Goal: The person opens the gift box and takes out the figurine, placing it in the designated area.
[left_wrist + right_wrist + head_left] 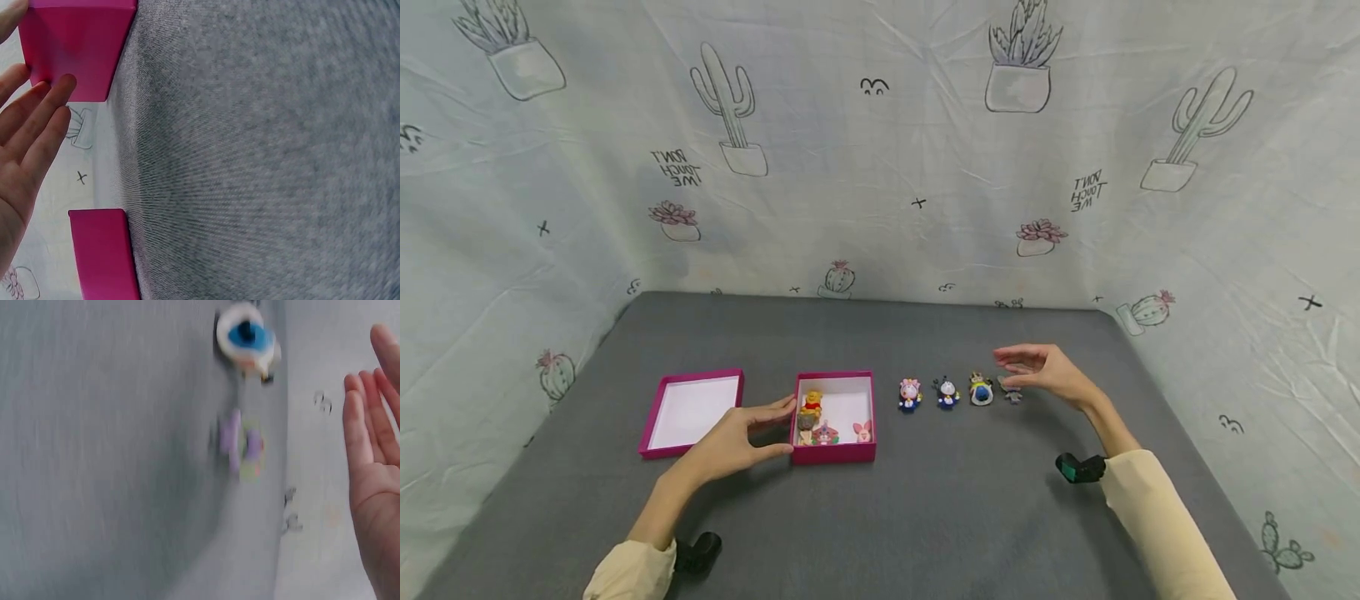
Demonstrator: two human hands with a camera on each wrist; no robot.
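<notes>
A magenta box (837, 453) with a white inside holds several small figurines, among them a yellow bear in a red shirt (812, 403) and a pink piglet-like figure (862, 432). At the box's left side my left hand (735, 439) rests with extended fingers; in the left wrist view the fingertips (64, 84) lie right at its wall. My right hand (1042, 372) hovers at the right end of a row of figurines, over a small grey one (1011, 392). Nothing shows between its straight fingers in the right wrist view, where a purple-and-green figure (240, 447) appears blurred.
Left of the box lies its magenta-rimmed lid (694, 411), white side up. Right of the box stand a pink-headed figurine (910, 395), a white-and-blue one (947, 393) and a yellow-and-blue one (981, 390). A cactus-print cloth (880, 167) rises behind the grey tabletop (925, 533).
</notes>
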